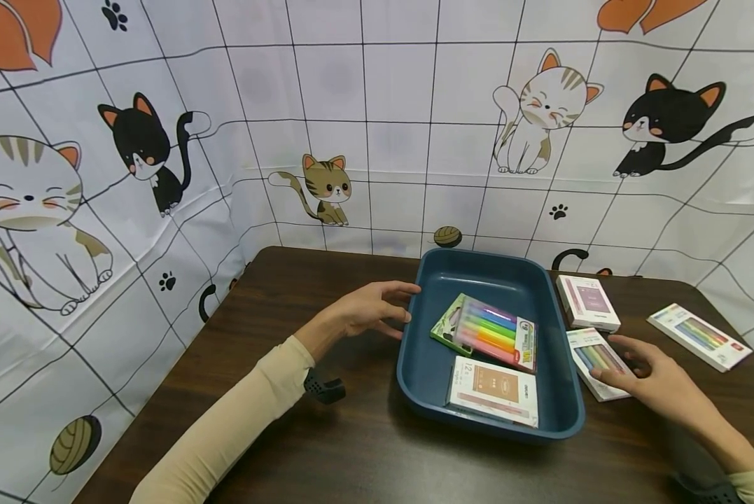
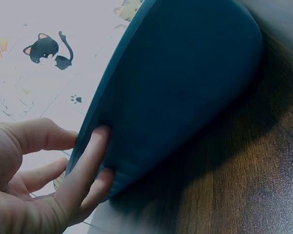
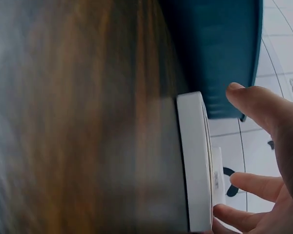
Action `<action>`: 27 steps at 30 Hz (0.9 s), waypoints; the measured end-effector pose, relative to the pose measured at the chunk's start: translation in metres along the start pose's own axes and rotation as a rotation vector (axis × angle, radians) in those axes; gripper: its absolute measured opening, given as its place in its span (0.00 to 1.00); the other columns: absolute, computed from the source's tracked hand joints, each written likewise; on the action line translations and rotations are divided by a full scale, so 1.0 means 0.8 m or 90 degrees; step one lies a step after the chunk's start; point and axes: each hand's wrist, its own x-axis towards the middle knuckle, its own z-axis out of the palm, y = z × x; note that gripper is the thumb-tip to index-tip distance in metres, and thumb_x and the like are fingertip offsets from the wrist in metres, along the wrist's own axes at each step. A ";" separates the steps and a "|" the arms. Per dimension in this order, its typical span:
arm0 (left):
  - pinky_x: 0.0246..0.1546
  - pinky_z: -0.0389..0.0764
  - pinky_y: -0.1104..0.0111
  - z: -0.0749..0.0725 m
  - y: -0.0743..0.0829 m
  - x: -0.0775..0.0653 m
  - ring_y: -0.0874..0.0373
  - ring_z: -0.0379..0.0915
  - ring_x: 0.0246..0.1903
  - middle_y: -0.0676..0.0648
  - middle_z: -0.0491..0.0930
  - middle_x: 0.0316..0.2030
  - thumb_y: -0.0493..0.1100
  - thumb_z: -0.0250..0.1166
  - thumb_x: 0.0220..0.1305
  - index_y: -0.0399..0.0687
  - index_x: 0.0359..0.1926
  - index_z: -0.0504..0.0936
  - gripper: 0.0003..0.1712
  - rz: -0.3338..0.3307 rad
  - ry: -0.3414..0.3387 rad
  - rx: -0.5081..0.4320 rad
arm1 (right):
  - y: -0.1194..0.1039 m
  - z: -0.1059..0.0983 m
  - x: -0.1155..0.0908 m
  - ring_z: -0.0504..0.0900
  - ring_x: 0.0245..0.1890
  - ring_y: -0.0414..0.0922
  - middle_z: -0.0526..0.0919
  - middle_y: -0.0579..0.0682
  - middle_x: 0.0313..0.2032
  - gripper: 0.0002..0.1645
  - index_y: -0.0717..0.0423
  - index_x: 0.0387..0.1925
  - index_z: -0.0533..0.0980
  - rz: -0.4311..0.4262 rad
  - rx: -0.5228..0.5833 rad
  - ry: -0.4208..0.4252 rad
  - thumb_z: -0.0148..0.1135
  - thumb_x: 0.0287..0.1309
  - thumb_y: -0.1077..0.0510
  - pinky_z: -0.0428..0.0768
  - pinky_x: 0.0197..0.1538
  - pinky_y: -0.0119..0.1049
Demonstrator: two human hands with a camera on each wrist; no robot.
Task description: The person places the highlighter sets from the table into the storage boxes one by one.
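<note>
A blue plastic tray (image 1: 423, 381) sits on the table. My left hand (image 1: 369, 308) is at its left side; in the left wrist view the fingertips (image 2: 101, 134) touch the tray's outer wall near the rim. My right hand (image 1: 657, 381) is over a white box with coloured stripes (image 1: 594, 353), just right of the tray. The right wrist view shows the thumb (image 3: 249, 97) apart from that box (image 3: 195, 161), with a fingertip at its edge. Inside the tray lie a pack of coloured markers (image 1: 496, 332), a green pack (image 1: 446, 325) partly under it, and a white-and-tan box (image 1: 495, 392).
A white box with a pink panel (image 1: 589, 302) stands behind the striped one, close to the tray's right wall. Another striped box (image 1: 699, 337) lies farther right on the dark wooden table (image 1: 326, 448). A cat-printed sheet (image 1: 395, 140) hangs behind the table and along its left.
</note>
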 end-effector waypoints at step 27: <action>0.44 0.85 0.49 0.002 0.001 0.001 0.39 0.78 0.54 0.36 0.63 0.70 0.28 0.67 0.65 0.45 0.75 0.67 0.39 -0.007 0.011 0.003 | -0.008 0.030 0.003 0.71 0.52 0.74 0.72 0.77 0.56 0.45 0.70 0.60 0.74 -0.098 -0.079 0.080 0.81 0.45 0.48 0.70 0.45 0.65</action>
